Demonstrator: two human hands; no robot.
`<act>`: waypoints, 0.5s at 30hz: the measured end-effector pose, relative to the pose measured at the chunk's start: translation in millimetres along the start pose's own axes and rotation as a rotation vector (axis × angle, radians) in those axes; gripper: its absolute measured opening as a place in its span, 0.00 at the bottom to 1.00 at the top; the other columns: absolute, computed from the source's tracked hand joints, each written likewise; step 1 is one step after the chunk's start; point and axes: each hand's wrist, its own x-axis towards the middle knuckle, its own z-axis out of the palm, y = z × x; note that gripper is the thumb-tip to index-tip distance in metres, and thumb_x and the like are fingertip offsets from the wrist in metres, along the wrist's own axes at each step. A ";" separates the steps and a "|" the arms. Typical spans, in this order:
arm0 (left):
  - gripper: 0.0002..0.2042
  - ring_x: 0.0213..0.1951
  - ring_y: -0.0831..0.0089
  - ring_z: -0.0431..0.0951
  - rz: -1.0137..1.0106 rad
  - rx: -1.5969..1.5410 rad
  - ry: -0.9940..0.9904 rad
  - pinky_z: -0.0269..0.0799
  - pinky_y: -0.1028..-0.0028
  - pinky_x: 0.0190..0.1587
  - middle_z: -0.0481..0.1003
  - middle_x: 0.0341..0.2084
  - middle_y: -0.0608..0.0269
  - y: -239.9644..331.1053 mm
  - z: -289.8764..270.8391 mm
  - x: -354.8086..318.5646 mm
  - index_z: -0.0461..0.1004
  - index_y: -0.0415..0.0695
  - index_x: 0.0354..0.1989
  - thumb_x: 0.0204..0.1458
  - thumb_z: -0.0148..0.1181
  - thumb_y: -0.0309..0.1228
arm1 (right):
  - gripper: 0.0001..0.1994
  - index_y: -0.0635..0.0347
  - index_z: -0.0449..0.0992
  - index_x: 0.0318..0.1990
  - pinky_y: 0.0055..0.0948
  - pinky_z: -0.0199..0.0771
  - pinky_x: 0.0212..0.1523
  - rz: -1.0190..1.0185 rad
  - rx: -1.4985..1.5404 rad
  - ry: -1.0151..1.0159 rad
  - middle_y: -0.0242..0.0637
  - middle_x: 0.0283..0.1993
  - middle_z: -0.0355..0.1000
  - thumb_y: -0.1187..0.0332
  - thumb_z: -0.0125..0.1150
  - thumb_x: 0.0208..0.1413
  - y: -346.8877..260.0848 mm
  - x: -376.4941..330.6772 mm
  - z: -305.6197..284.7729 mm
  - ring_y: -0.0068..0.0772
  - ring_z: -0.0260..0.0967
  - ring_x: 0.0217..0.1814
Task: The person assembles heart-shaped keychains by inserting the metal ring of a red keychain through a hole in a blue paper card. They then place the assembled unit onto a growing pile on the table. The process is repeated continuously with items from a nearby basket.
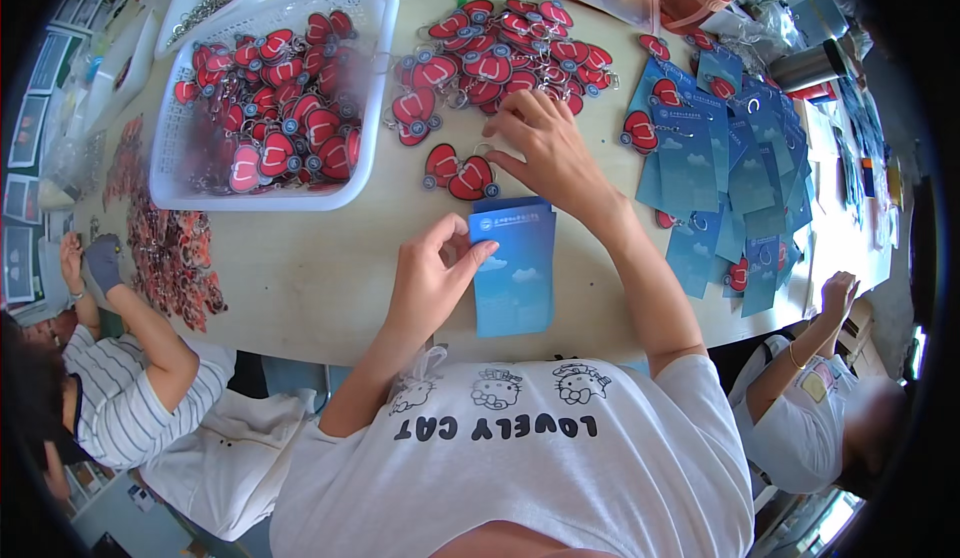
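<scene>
My left hand (436, 266) pinches a blue card (515, 283) printed with clouds between thumb and fingers at its upper left edge. The card is held upright in front of me, and whether it is one card or several cannot be made out. Just beyond its top edge, my right hand (548, 150) is over the table with thumb and index finger apart. It is next to the metal ring of a red heart-shaped keychain (471, 178) with a small round blue tag. A second red keychain (440, 165) lies against that one. Behind the hand is a heap of similar keychains (490, 63).
A white plastic basket (372, 108) full of red keychains stands at left. Blue cards (690, 173), some with keychains on them, spread across the right. Reddish small pieces (170, 258) lie at far left. Co-workers' hands show on both sides, one in a grey glove (101, 261).
</scene>
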 end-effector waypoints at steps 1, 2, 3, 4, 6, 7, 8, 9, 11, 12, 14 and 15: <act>0.09 0.22 0.83 0.68 -0.016 -0.017 0.003 0.63 0.81 0.25 0.72 0.22 0.67 0.8 -0.9 -1.5 0.75 0.36 0.34 0.53 0.65 0.30 | 0.07 0.55 0.76 0.32 0.35 0.62 0.45 -0.008 -0.001 -0.010 0.33 0.39 0.64 0.67 0.65 0.46 1.7 -0.5 3.6 0.32 0.62 0.47; 0.09 0.22 0.83 0.68 -0.033 -0.033 0.006 0.63 0.81 0.26 0.72 0.23 0.67 1.8 -1.8 -1.9 0.75 0.36 0.33 0.53 0.65 0.31 | 0.07 0.56 0.75 0.31 0.34 0.63 0.45 -0.015 -0.003 -0.020 0.32 0.39 0.64 0.68 0.66 0.46 2.8 -0.1 5.0 0.31 0.62 0.46; 0.08 0.23 0.84 0.68 0.023 -0.047 0.035 0.64 0.81 0.26 0.72 0.23 0.67 1.1 2.3 -2.0 0.75 0.37 0.33 0.53 0.64 0.30 | 0.06 0.57 0.75 0.31 0.34 0.63 0.44 -0.009 -0.032 -0.042 0.32 0.38 0.64 0.69 0.65 0.46 3.2 -2.3 2.2 0.31 0.63 0.45; 0.07 0.24 0.85 0.68 0.079 -0.060 0.066 0.64 0.81 0.26 0.73 0.24 0.67 0.8 6.3 -1.8 0.75 0.37 0.32 0.54 0.63 0.29 | 0.06 0.57 0.74 0.30 0.33 0.64 0.44 -0.003 -0.060 -0.062 0.32 0.38 0.64 0.69 0.64 0.46 2.4 -4.3 -0.4 0.31 0.64 0.45; 0.06 0.25 0.86 0.68 0.140 -0.085 0.094 0.64 0.81 0.27 0.73 0.25 0.67 4.9 9.8 -2.1 0.74 0.37 0.32 0.55 0.61 0.27 | 0.05 0.58 0.74 0.30 0.31 0.65 0.42 -0.004 -0.131 -0.056 0.32 0.37 0.64 0.71 0.63 0.46 2.1 -5.6 -0.5 0.31 0.65 0.42; 0.06 0.26 0.87 0.68 0.148 -0.098 0.092 0.65 0.82 0.28 0.73 0.26 0.67 9.9 9.2 -2.7 0.74 0.37 0.32 0.55 0.61 0.27 | 0.04 0.59 0.74 0.31 0.30 0.66 0.41 -0.011 -0.173 -0.031 0.32 0.37 0.64 0.71 0.62 0.47 2.9 -5.6 3.1 0.30 0.66 0.40; 0.05 0.27 0.87 0.69 0.156 -0.111 0.089 0.65 0.82 0.29 0.73 0.27 0.67 12.5 9.0 -3.3 0.74 0.36 0.32 0.56 0.60 0.26 | 0.04 0.59 0.73 0.31 0.30 0.66 0.40 -0.017 -0.216 -0.007 0.33 0.37 0.64 0.72 0.61 0.47 3.5 -6.1 4.7 0.30 0.67 0.39; 0.05 0.28 0.87 0.69 0.104 -0.161 0.056 0.66 0.82 0.30 0.74 0.28 0.68 11.6 7.5 -5.3 0.74 0.36 0.33 0.57 0.59 0.26 | 0.05 0.59 0.73 0.31 0.31 0.69 0.40 -0.018 -0.214 -0.018 0.33 0.38 0.65 0.72 0.62 0.47 3.7 -6.7 4.4 0.32 0.69 0.38; 0.05 0.30 0.86 0.70 -0.001 -0.261 -0.008 0.67 0.81 0.33 0.74 0.30 0.68 6.1 3.1 -9.5 0.73 0.36 0.35 0.58 0.57 0.26 | 0.06 0.61 0.72 0.32 0.33 0.74 0.38 -0.018 -0.210 -0.043 0.35 0.41 0.67 0.72 0.63 0.48 5.3 -9.2 1.1 0.35 0.71 0.37; 0.05 0.30 0.85 0.71 0.004 -0.288 -0.002 0.67 0.82 0.32 0.75 0.30 0.67 0.7 1.7 -8.8 0.73 0.36 0.35 0.58 0.57 0.26 | 0.06 0.61 0.72 0.33 0.33 0.75 0.37 0.005 -0.182 -0.017 0.35 0.42 0.67 0.72 0.63 0.48 4.1 -8.5 -2.5 0.36 0.71 0.35; 0.06 0.30 0.85 0.72 0.015 -0.343 0.010 0.69 0.82 0.31 0.76 0.30 0.65 -9.9 -1.0 -5.8 0.72 0.35 0.35 0.58 0.57 0.27 | 0.07 0.62 0.72 0.34 0.35 0.77 0.35 0.052 -0.127 0.036 0.35 0.43 0.68 0.72 0.63 0.49 0.2 -5.1 -12.3 0.37 0.72 0.33; 0.06 0.31 0.85 0.72 0.014 -0.419 -0.008 0.69 0.82 0.32 0.76 0.31 0.66 -10.4 -2.4 -4.5 0.72 0.35 0.36 0.59 0.57 0.27 | 0.07 0.61 0.72 0.34 0.35 0.77 0.34 0.067 -0.103 0.035 0.36 0.43 0.68 0.72 0.63 0.49 1.1 -4.4 -15.2 0.37 0.73 0.33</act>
